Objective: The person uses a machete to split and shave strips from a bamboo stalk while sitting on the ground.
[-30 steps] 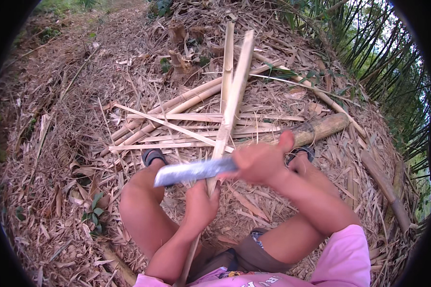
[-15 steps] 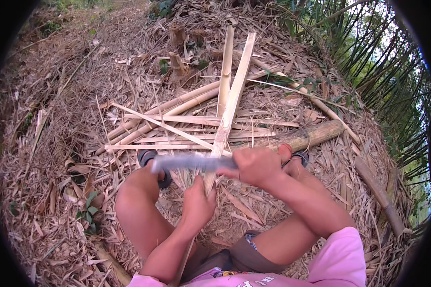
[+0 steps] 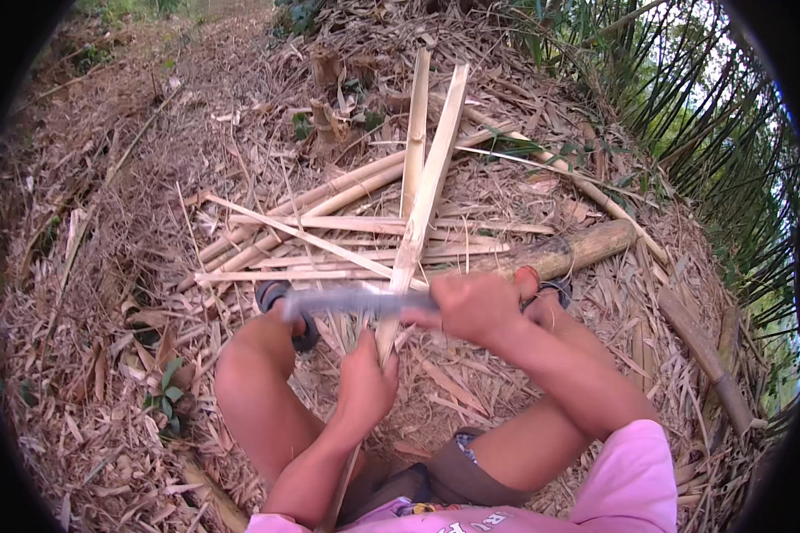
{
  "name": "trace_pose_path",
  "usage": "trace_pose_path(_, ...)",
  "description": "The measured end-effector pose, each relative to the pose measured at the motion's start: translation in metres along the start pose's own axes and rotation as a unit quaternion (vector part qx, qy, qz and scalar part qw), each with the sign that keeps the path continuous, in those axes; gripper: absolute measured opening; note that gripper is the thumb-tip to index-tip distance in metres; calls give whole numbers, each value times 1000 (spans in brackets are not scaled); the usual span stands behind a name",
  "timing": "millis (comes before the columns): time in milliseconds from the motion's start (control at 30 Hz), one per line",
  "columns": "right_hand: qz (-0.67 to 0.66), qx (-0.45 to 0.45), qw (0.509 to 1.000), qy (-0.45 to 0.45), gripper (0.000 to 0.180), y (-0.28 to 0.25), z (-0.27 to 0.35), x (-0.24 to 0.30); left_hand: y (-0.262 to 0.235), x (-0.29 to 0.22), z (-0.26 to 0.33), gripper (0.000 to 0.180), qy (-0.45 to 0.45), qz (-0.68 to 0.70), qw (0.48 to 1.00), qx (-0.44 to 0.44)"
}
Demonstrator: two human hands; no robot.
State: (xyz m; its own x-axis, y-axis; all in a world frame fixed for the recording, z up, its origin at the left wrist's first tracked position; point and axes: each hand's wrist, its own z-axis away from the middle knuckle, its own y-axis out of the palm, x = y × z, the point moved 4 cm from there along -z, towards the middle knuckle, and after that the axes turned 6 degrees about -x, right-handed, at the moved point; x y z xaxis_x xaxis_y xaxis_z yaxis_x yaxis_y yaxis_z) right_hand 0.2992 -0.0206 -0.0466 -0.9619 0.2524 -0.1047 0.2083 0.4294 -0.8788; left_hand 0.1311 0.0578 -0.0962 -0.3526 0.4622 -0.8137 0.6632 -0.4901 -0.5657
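My left hand (image 3: 367, 377) is closed around the lower part of a long split bamboo strip (image 3: 424, 209), which slants up and away from me and runs back under my left forearm. In my closed right hand (image 3: 482, 306) is a large knife (image 3: 356, 303), its orange-red handle end showing beyond the fist. Its blade points left and lies across the strip just above my left hand. Motion blurs the blade, so its edge is not clear. A second split bamboo piece (image 3: 415, 133) stretches away behind the held strip.
Several thin bamboo strips (image 3: 329, 274) lie crossed beyond my feet. A thick bamboo pole (image 3: 587, 249) lies to the right, with another cut pole (image 3: 702, 360) farther right. Small stumps (image 3: 329, 124) stand at the far side. Dry leaves cover the ground; bamboo stalks (image 3: 711, 115) grow at right.
The held strip's far end has shifted very slightly left, along with the whole view. Both hands keep their grips, and the blurred blade remains across the strip.
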Motion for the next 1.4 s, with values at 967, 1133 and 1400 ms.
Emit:
trace_pose_path(967, -20, 154, 944, 292, 79, -5, -18, -103, -13, 0, 7, 20, -35, 13, 998, 52)
trace_pose_path(1133, -68, 116, 957, 258, 79, -15, -22, -75, -8, -8, 5, 18, -23, 11, 999, 25)
trace_pose_path(1400, -164, 35, 965, 202, 75, -24, -23, -30, -7, 4, 4, 24, -49, 109, 992, 36)
